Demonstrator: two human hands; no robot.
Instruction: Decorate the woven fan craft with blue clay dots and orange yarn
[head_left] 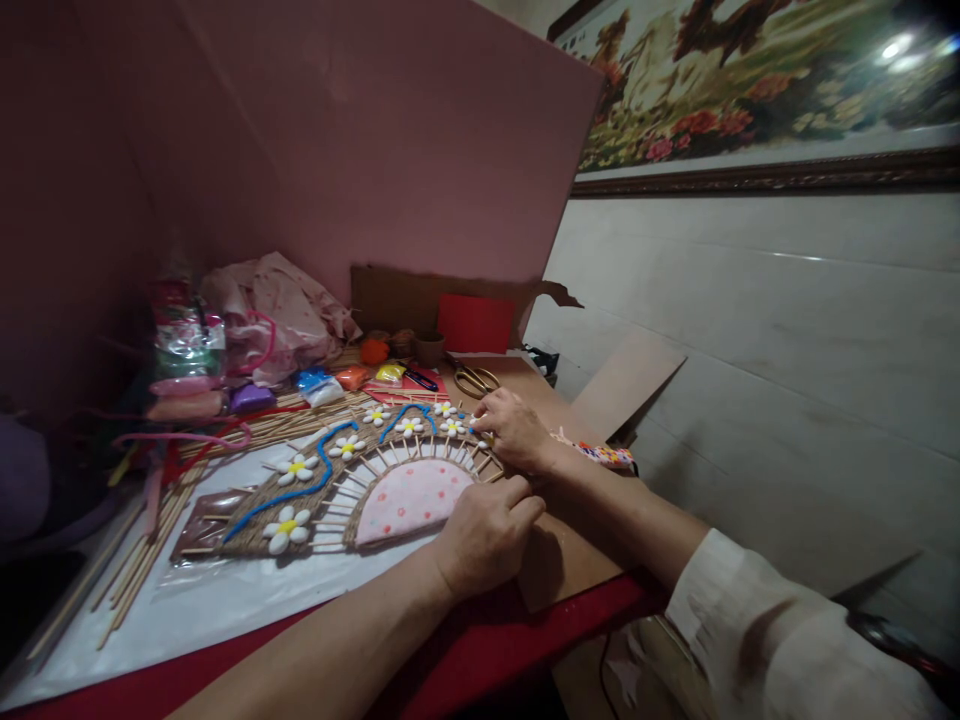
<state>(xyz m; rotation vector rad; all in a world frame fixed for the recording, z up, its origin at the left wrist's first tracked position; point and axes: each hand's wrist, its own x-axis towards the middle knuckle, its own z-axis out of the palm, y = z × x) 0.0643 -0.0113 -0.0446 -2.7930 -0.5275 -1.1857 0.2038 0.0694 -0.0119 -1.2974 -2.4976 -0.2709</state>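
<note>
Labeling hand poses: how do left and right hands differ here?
Left hand lies nearer the camera, fingers curled, on the fan craft's lower edge by the pink half-disc. Right hand reaches further, fingertips pinching at the stick rim near a white flower. Right forearm shows a rolled sleeve; left is bare. Both touch the craft.

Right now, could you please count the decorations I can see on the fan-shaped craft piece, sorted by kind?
White flowers with yellow centres: 7
Blue cords: 2
Pink dotted half-circles: 1
Total: 10
The right hand may hide more at the far edge; the left hand rests on the near corner.
</note>
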